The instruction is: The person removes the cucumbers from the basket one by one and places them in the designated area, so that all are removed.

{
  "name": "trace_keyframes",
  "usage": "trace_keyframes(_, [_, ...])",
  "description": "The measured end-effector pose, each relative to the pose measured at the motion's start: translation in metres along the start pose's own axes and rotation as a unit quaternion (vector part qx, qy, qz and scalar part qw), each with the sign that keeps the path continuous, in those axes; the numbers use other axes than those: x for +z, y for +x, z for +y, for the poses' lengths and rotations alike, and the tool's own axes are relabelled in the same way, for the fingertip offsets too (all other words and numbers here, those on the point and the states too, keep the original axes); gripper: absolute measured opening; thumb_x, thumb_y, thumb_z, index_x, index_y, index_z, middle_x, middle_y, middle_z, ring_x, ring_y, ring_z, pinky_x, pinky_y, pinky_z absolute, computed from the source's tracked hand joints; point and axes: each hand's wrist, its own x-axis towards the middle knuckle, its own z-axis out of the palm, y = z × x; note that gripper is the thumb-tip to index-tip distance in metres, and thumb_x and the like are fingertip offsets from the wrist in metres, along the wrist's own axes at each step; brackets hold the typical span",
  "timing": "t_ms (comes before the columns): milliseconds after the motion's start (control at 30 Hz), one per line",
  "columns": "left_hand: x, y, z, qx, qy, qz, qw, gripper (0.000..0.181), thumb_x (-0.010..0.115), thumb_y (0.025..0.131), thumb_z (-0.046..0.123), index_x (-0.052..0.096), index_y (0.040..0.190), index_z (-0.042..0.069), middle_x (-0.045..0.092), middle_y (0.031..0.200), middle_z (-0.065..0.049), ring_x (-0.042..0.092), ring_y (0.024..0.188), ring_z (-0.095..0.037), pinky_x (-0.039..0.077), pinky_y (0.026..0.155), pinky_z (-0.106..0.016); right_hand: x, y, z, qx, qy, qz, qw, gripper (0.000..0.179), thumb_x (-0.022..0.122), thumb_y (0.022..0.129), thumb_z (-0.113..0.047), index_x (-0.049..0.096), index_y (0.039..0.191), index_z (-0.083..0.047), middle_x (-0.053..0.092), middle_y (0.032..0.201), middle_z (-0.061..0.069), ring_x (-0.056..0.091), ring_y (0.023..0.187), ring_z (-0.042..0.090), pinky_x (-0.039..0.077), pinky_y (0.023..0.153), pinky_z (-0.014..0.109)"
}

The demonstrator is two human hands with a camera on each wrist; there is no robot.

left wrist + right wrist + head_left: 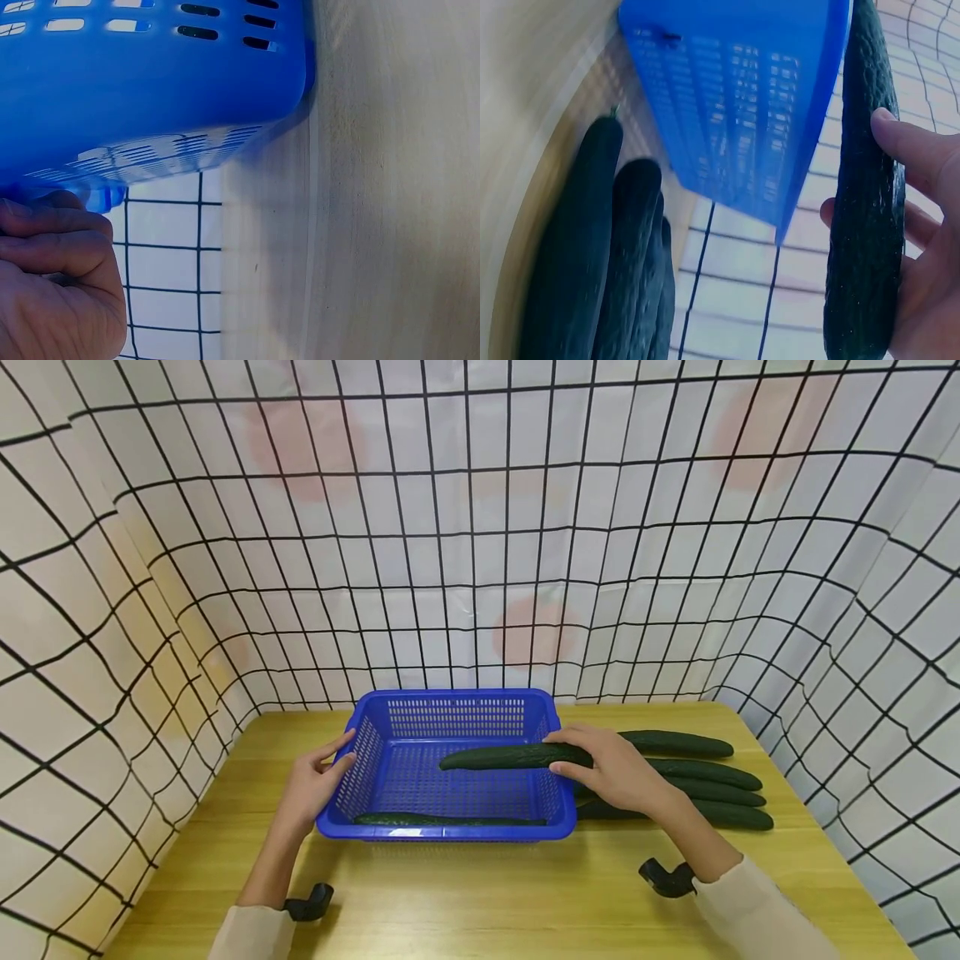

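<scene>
A blue perforated plastic basket (450, 832) stands on the wooden table. My right hand (618, 768) grips a long dark green cucumber (495, 757), held level over the basket's right rim with its far end above the inside. In the right wrist view, the thumb and fingers wrap round this cucumber (866, 195). My left hand (309, 785) holds the basket's left rim; in the left wrist view its fingers (60, 232) are curled at the rim. Inside the basket, another cucumber (450, 820) lies along the near wall.
Several cucumbers (720, 814) lie side by side on the table (480, 902), right of the basket and partly behind my right hand and forearm. A white sheet with a black grid (487, 552) encloses the table at the back and sides.
</scene>
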Motion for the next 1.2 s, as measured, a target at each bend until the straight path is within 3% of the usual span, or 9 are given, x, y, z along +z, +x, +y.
trace_keyframes(200, [0.001,-0.01,0.015,0.007,-0.002,-0.007,0.9999,0.052,0.06,0.105,0.018,0.048,0.155,0.014,0.068,0.071,-0.015,0.069,0.061,-0.024,0.059,0.055,-0.036,-0.012,-0.016,0.014,0.007,0.0,0.014,0.9999,0.039,0.066,0.101,-0.037,0.066,0.136,-0.021,0.065,0.137,0.002,0.06,0.13,0.03,0.048,0.106,0.056])
trace_keyframes(567, [0.001,0.007,-0.014,0.01,0.015,0.006,0.9998,0.051,0.062,0.105,0.029,0.05,0.154,0.025,0.061,0.063,-0.004,0.064,0.056,-0.019,0.058,0.054,-0.035,-0.03,-0.057,0.04,0.049,-0.01,0.022,0.9985,0.041,0.065,0.101,-0.039,0.063,0.139,-0.022,0.062,0.142,0.005,0.059,0.13,0.035,0.05,0.101,0.059])
trace_keyframes(700, [0.001,0.006,-0.014,0.013,0.011,0.012,0.9998,0.05,0.063,0.104,0.031,0.052,0.153,0.028,0.056,0.059,-0.001,0.063,0.055,-0.019,0.057,0.054,-0.034,-0.036,-0.07,0.05,0.055,-0.01,0.031,0.998,0.04,0.066,0.101,-0.035,0.062,0.139,-0.022,0.062,0.14,0.004,0.059,0.128,0.034,0.052,0.097,0.058])
trace_keyframes(967, [0.001,0.006,-0.014,0.014,0.005,0.014,0.9998,0.05,0.064,0.103,0.032,0.053,0.152,0.028,0.062,0.066,-0.004,0.064,0.058,-0.018,0.058,0.055,-0.034,-0.048,-0.098,0.068,0.06,-0.019,0.05,0.9967,0.04,0.069,0.1,-0.031,0.062,0.138,-0.022,0.063,0.137,0.004,0.059,0.125,0.034,0.052,0.094,0.057])
trace_keyframes(1200, [0.001,0.006,-0.015,0.02,0.008,0.01,0.9997,0.05,0.064,0.103,0.031,0.054,0.152,0.027,0.062,0.065,-0.004,0.064,0.056,-0.017,0.058,0.054,-0.034,-0.052,-0.124,0.086,0.091,-0.025,0.05,0.9943,0.041,0.068,0.101,-0.031,0.061,0.139,-0.018,0.061,0.137,0.006,0.057,0.123,0.034,0.051,0.093,0.059])
